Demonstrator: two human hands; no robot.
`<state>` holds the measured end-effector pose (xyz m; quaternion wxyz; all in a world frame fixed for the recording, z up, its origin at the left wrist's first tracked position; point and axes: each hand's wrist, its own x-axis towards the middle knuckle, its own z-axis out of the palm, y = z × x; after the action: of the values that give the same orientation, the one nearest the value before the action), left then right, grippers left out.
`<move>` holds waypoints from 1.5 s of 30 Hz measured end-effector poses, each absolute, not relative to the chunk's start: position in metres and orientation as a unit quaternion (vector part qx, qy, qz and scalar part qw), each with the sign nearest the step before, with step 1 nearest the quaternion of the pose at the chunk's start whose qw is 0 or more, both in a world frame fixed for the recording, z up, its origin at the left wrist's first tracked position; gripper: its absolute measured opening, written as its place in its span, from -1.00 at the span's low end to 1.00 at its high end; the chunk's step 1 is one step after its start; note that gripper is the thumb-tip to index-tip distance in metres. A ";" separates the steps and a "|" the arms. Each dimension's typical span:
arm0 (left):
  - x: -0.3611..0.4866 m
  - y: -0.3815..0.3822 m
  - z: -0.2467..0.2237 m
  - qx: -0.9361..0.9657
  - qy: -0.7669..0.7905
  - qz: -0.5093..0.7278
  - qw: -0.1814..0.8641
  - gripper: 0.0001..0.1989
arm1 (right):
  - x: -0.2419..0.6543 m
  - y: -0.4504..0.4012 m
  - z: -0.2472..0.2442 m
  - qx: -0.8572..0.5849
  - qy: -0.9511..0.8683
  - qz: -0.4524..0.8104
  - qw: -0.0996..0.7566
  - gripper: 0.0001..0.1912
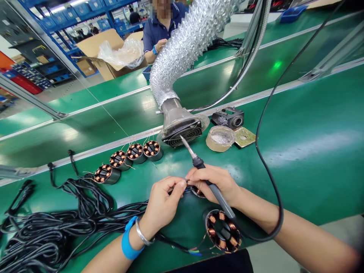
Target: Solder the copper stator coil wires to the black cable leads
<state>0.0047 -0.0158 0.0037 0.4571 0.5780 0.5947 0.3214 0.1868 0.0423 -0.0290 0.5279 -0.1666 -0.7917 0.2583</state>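
Observation:
My right hand (217,184) is closed around a soldering iron (217,193), its tip pointing up and away toward the fan grille. The same hand's fingertips meet those of my left hand (166,199), which pinches a thin dark wire end (187,182). A motor stator (198,191) with copper coils lies mostly hidden beneath my right hand. Closer to me, another stator (223,231) rests near the bench edge, coils facing up. Beside it lies a black cable end (195,251) with coloured wires.
Several stators (135,152) stand in a row at the back. Black cables (65,223) cover the left side. A fume extractor (182,129) hangs ahead, near a round tub (220,138), a sponge pad (244,137) and an iron stand (228,117). A person (162,30) is across the bench.

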 end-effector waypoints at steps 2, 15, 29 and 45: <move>0.004 -0.015 0.002 0.553 0.594 0.318 0.490 -0.67 | 0.188 0.042 -0.030 -0.176 -0.792 0.260 0.524 -0.76; -0.001 -0.014 -0.006 0.534 0.593 0.316 0.513 -0.53 | 0.192 0.043 -0.029 -0.177 -0.800 0.233 0.524 -0.72; -0.069 -0.007 0.052 0.724 0.616 0.257 0.173 -0.84 | 0.204 0.030 -0.013 -0.245 -0.757 0.198 0.572 -0.70; -0.121 -0.045 0.062 0.619 0.453 0.415 0.490 -0.77 | 0.226 0.012 -0.012 -0.273 -0.799 0.151 0.515 -0.69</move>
<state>-0.1206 -0.0452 0.0620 0.4897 0.6190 0.4529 0.4147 0.2258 0.0124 -0.0115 0.5146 -0.2728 -0.7988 0.1510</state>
